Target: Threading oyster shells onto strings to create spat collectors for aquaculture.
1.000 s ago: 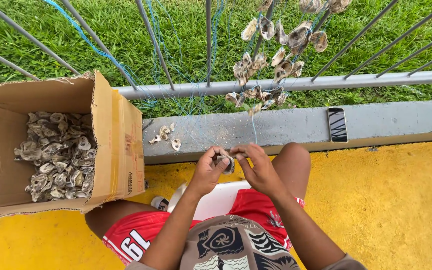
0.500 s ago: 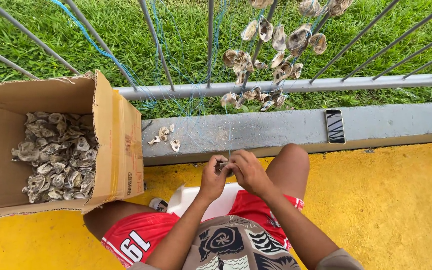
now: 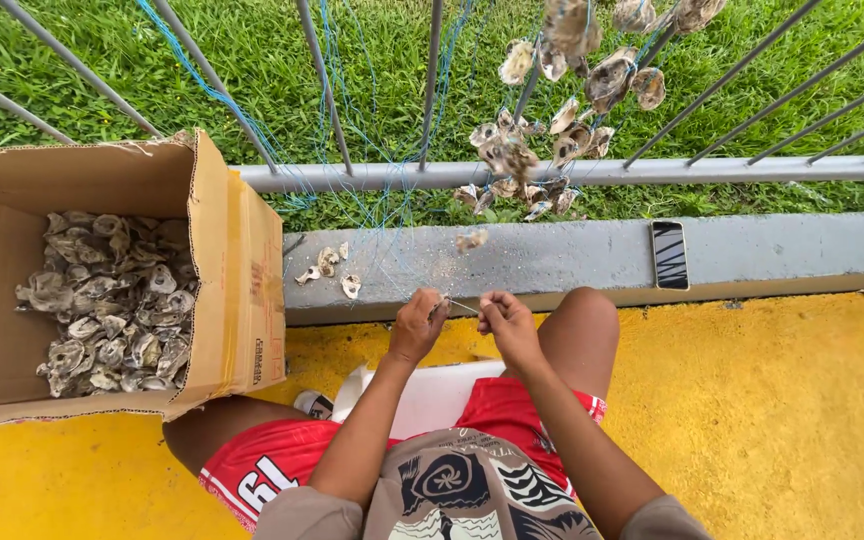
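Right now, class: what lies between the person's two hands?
In the head view, a short taut stretch of thin line runs between the left hand and right hand; below it, concrete ledge.

Bright, even daylight, soft shadows, sharp focus, with wide-angle bending at the edges.

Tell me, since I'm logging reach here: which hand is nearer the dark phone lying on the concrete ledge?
Right. The right hand is below and left of the phone, apart from it; the left hand is farther left, nearer the cardboard box.
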